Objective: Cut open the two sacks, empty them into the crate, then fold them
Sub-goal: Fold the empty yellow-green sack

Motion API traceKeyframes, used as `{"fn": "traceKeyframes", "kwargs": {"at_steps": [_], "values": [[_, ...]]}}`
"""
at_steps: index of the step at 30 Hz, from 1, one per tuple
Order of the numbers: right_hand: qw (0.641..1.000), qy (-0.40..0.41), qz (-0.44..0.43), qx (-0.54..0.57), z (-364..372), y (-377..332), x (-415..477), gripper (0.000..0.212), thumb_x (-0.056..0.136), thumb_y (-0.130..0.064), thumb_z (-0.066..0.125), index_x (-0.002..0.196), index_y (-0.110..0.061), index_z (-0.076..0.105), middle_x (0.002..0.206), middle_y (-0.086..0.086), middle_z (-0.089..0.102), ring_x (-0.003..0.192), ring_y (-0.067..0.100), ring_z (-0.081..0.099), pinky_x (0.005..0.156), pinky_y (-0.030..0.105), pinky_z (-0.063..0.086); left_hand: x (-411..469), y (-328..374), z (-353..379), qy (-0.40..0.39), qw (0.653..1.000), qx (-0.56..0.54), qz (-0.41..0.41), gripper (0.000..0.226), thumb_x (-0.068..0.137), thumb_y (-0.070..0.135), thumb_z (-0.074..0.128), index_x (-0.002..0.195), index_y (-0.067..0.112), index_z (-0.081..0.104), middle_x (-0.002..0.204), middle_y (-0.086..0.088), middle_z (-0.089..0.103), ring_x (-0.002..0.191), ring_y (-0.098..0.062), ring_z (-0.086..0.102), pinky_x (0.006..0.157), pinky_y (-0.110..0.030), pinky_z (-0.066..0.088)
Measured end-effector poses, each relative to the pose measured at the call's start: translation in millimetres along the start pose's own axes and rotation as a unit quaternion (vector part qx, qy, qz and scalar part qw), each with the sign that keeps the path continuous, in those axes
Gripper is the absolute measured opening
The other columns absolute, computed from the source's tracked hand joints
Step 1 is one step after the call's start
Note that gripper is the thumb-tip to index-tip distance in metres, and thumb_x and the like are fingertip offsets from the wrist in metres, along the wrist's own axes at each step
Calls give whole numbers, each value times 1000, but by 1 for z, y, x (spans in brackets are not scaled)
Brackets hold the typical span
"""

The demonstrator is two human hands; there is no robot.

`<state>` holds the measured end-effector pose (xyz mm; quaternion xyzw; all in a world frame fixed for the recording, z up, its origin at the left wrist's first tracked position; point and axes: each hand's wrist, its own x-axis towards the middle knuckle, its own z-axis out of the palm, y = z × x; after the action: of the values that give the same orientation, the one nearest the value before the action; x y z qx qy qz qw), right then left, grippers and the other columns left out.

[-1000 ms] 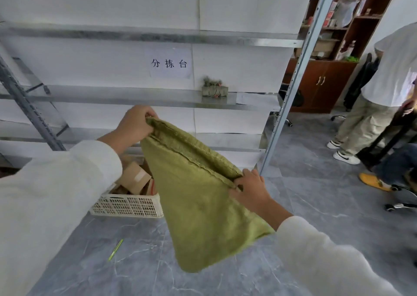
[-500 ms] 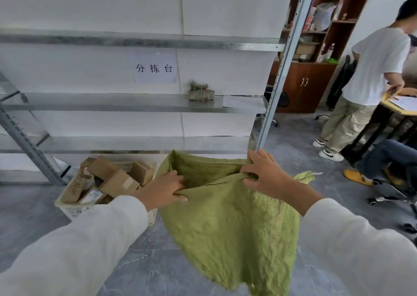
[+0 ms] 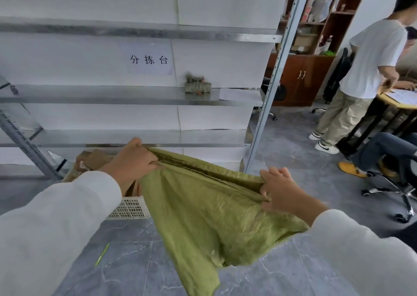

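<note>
Hanging sack (image 3: 214, 216) over grey floor (image 3: 135, 264) — shelving (image 3: 112, 97) behind.

Gray marble-look floor (image 3: 293, 142). Metal shelves (image 3: 112, 97) stand against a white wall (image 3: 90, 0) with a paper sign (image 3: 149, 59). A brown cabinet (image 3: 300, 79) stands behind, near a round desk (image 3: 404, 103).

Sorting room, metal shelving (image 3: 126, 96), wall sign (image 3: 149, 59)

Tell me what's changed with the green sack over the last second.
The left grip and right grip, closer together at the mouth of the green woven sack half a second ago, have pulled apart, stretching its top edge taut. Both keep hold. The white plastic lattice crate stays put.
</note>
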<state>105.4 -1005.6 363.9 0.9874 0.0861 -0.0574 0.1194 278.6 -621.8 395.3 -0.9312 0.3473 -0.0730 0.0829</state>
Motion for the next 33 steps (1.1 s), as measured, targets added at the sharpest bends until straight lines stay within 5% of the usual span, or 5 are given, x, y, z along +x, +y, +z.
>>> {"fn": "traceKeyframes", "kwargs": {"at_steps": [13,21,27,29,33], "values": [[986,57,-42,148,43,-63,12,40,94,-35,32,108,-15,63,106,1,53,102,20,45,98,35,38,-56,-65,-11,-125,984,121,-32,34,98,45,36,80,39,65,78,23,67,90,7,59,117,-44,-12],[983,-31,-119,138,34,-35,14,31,103,-34,40,106,-12,62,114,6,49,108,21,40,98,29,32,-92,-89,31,-209,978,-16,1,41,91,58,32,131,58,44,138,35,40,145,-11,18,115,-59,-2],[975,-54,-100,193,22,-32,3,12,84,-33,56,95,-28,57,100,-13,50,96,8,47,79,18,43,-104,-87,41,-71,965,-248,-52,32,81,58,58,76,28,70,74,16,67,86,-7,63,86,-41,47],[943,-10,-41,330,14,-35,-5,16,85,-29,55,92,-42,50,77,-16,56,67,3,56,59,12,44,-111,-89,43,4,929,-344,-133,16,80,47,71,91,39,60,85,21,67,76,7,63,69,-23,51],[904,118,-29,410,5,-40,-8,43,95,-17,47,113,-55,40,65,-14,58,55,6,55,50,11,42,-118,-80,51,83,900,-383,-193,66,78,25,79,127,47,40,83,6,62,74,-12,65,70,-28,50]]}}
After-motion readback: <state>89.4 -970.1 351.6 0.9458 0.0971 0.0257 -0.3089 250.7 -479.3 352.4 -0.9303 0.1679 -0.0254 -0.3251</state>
